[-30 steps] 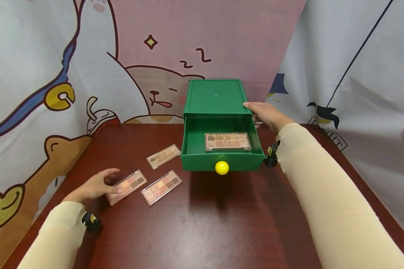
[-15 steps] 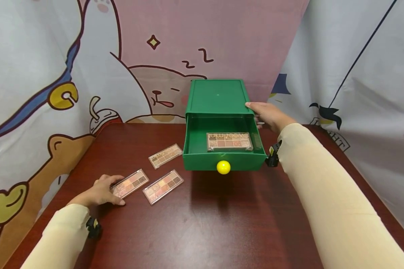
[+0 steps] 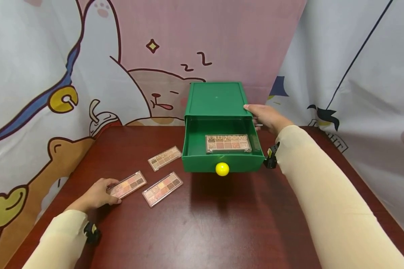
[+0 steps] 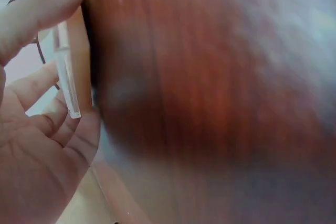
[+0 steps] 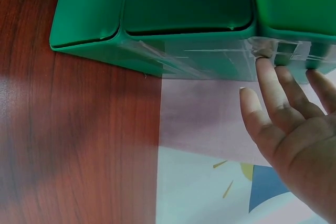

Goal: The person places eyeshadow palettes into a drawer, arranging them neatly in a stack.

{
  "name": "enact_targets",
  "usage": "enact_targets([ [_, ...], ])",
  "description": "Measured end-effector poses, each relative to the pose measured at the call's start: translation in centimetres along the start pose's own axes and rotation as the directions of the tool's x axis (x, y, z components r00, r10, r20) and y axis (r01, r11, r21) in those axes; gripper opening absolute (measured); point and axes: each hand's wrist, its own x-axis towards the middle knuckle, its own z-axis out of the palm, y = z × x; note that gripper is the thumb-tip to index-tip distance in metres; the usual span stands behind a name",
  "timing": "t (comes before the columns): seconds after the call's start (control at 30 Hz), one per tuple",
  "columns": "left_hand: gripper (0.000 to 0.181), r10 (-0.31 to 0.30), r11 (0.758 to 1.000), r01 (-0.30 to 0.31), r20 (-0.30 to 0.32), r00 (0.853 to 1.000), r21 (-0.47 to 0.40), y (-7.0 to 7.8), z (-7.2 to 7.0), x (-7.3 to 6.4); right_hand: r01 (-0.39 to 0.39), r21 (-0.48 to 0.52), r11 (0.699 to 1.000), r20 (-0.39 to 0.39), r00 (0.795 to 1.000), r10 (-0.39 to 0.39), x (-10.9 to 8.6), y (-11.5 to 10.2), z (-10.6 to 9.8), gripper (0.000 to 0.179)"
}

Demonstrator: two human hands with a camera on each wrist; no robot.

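My left hand point(image 3: 98, 194) pinches the near-left end of an eyeshadow palette point(image 3: 131, 184) between thumb and fingers; in the left wrist view the palette's clear edge point(image 4: 73, 85) shows between them. Two more palettes lie close by on the table: one with pinkish pans point(image 3: 162, 189) and one with gold lettering point(image 3: 164, 158). A green drawer box point(image 3: 219, 98) stands at the back, its top drawer point(image 3: 196, 163) pulled out by a yellow round knob's side. Inside lies another palette point(image 3: 228, 143). With straight fingers, my right hand point(image 3: 267, 116) touches the box's right side, as the right wrist view point(image 5: 294, 114) confirms.
The dark red wooden table point(image 3: 148, 239) carries everything. A printed cloth point(image 3: 175, 41) with cartoon animals hangs directly behind the box and along both sides. The pulled-out drawer juts over the tabletop and casts a shadow there.
My left hand has shifted from lying over the leftmost palette to gripping its near end with thumb and fingers. My right hand stays at the box; the drawer has not moved.
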Motion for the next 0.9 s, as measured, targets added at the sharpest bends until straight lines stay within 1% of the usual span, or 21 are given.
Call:
enact_targets([
  [0.2, 0.065, -0.005, 1.000, 0.005, -0.008, 1.000, 0.025, 0.9, -0.6, 0.2, 0.008, 0.023, 1.000, -0.008, 1.000, -0.008, -0.2, 0.3, -0.1, 0.062],
  [0.27, 0.064, -0.007, 1.000, 0.008, -0.015, 1.000, 0.027, 1.2, -0.8, 0.3, 0.013, 0.016, 1.000, -0.009, 1.000, -0.013, -0.3, 0.5, -0.2, 0.063],
  [0.37, 0.063, -0.020, 1.000, 0.020, -0.023, 1.000, 0.008, 1.3, -1.1, 0.3, 0.006, -0.003, 1.000, -0.008, 1.000, -0.006, -0.4, 0.7, -0.3, 0.062],
  [0.5, 0.063, -0.025, 0.999, 0.024, -0.043, 0.999, -0.035, 0.9, -1.6, 0.0, 0.008, 0.000, 1.000, 0.006, 1.000, -0.008, -0.3, 0.7, -0.1, 0.059],
  [0.6, 0.064, -0.012, 0.999, 0.009, -0.087, 0.996, -0.040, 0.7, -2.2, -0.3, 0.017, 0.014, 1.000, 0.014, 1.000, -0.017, -0.2, 0.6, 0.1, 0.058],
  [0.7, 0.065, 0.002, 0.999, -0.008, -0.148, 0.989, -0.039, 1.0, -3.0, -0.4, 0.020, 0.016, 1.000, 0.017, 1.000, -0.020, -0.1, 0.5, 0.1, 0.058],
  [0.77, 0.065, 0.012, 0.999, -0.020, -0.190, 0.982, -0.038, 1.5, -3.6, -0.3, 0.017, 0.026, 1.000, 0.019, 1.000, -0.018, -0.1, 0.4, 0.1, 0.060],
  [0.8, 0.066, 0.016, 0.999, -0.025, -0.206, 0.978, -0.043, 1.8, -4.0, -0.3, 0.016, 0.029, 0.999, 0.023, 1.000, -0.017, -0.4, 0.1, 0.2, 0.058],
  [0.9, 0.064, 0.042, 0.998, -0.053, -0.263, 0.964, -0.036, 3.1, -5.3, 0.1, 0.018, 0.041, 0.999, 0.021, 1.000, -0.019, -0.4, 0.1, 0.0, 0.057],
])
